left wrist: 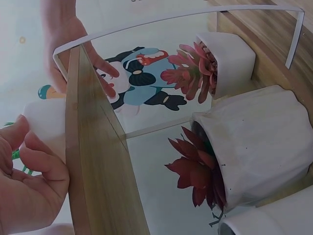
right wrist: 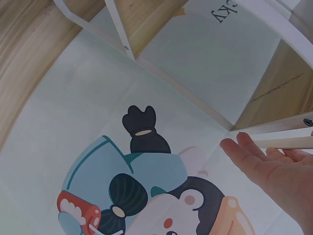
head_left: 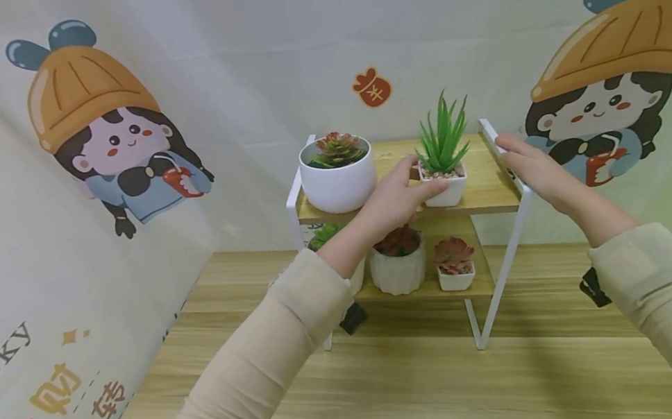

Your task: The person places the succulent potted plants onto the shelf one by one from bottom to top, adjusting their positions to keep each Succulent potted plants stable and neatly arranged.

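Observation:
My left hand [head_left: 392,199] grips a small square white pot with a spiky green aloe-like plant [head_left: 444,139], thumb at its front and fingers at its left side. The pot stands at the front of the upper board [head_left: 482,168] of a two-tier shelf. In the left wrist view, the pot's white wall [left wrist: 46,120] shows beside the board edge. My right hand [head_left: 536,170] rests with straight fingers on the shelf's white metal frame [head_left: 490,132] at the right end. In the right wrist view, its fingers [right wrist: 244,155] lie along that frame, partly hidden.
Left on the upper board is a round white pot [head_left: 337,185] with a reddish succulent. Below stand a ribbed white pot [head_left: 397,273], a small square pot with a red succulent [head_left: 455,255], and a partly hidden green plant [head_left: 325,234]. A printed cloth [head_left: 263,89] hangs behind.

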A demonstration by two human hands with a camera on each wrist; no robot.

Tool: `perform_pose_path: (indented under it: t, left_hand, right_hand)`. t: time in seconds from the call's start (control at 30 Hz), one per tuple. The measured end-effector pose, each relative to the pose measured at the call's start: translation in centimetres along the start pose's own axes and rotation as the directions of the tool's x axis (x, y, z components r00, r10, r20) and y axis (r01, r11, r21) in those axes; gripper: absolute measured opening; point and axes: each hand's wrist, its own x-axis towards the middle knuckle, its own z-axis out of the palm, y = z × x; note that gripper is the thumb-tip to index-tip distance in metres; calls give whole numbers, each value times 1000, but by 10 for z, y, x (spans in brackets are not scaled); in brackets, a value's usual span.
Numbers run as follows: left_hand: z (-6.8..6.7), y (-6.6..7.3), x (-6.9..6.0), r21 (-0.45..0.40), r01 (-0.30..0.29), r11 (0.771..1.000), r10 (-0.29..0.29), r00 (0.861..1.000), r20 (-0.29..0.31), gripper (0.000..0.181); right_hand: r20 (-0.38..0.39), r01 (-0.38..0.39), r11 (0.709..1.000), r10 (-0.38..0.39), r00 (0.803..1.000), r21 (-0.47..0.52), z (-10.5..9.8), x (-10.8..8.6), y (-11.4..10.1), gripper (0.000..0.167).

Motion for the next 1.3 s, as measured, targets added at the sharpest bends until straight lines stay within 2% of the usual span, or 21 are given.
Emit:
perform_pose_path:
  t: [0.37, 0.73, 1.3]
  left_hand:
    - [3, 2, 4, 78, 29, 997, -28, 999, -15, 63]
    - [6, 3, 2, 131, 13, 991, -9, 1000, -24, 64]
    - [5, 1, 0, 154, -13, 988, 14, 1000, -9, 66]
  right_hand:
    - [0, 4, 1000, -4, 1000, 13, 0, 0, 0, 58]
    - [1, 9, 1000, -9, 1000, 18, 0, 0, 3, 57]
    - [0, 13, 1000, -13, 1000, 11, 0, 2, 5, 57]
